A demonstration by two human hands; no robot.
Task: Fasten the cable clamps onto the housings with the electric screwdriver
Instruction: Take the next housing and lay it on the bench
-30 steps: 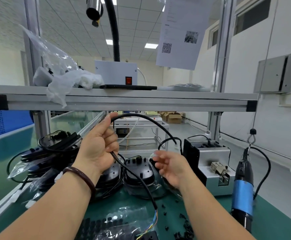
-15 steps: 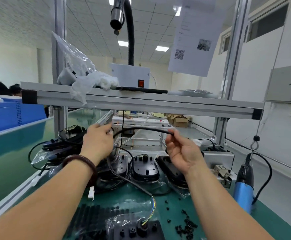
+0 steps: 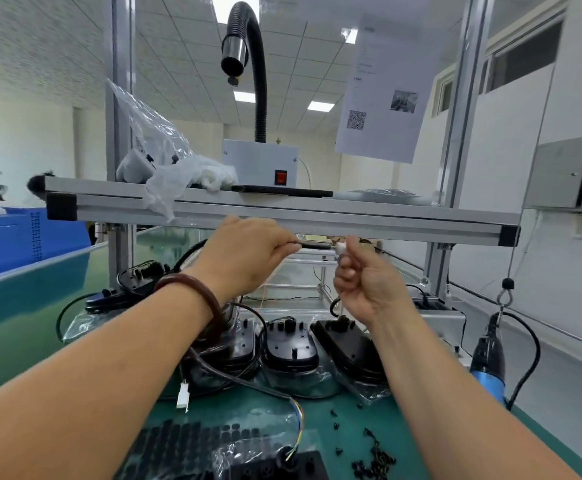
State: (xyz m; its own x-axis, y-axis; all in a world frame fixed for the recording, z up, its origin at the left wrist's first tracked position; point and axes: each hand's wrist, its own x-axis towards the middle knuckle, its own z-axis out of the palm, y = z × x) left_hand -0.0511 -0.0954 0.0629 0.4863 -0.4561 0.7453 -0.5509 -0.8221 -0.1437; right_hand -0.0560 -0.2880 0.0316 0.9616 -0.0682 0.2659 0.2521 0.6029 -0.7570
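Hands up under the shelf rail (image 3: pixel 386 226): my left hand (image 3: pixel 244 254) pinches a black cable (image 3: pixel 312 244), and my right hand (image 3: pixel 369 284) is curled in a fist round the same cable (a white bit (image 3: pixel 340 250) shows at its thumb; I cannot tell what). Below, the housings (image 3: pixel 291 344) lie on the green mat (image 3: pixel 351 420), the electric screwdriver (image 3: pixel 488 358) hanging well off to their right.

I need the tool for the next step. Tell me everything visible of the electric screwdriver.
The electric screwdriver hangs upright at the right edge of the bench from a metal hook. Its upper body is black, the lower part blue, plastic-looking. A black lead loops from its top down its right side. Its lower end passes behind the right forearm. Neither hand touches it.
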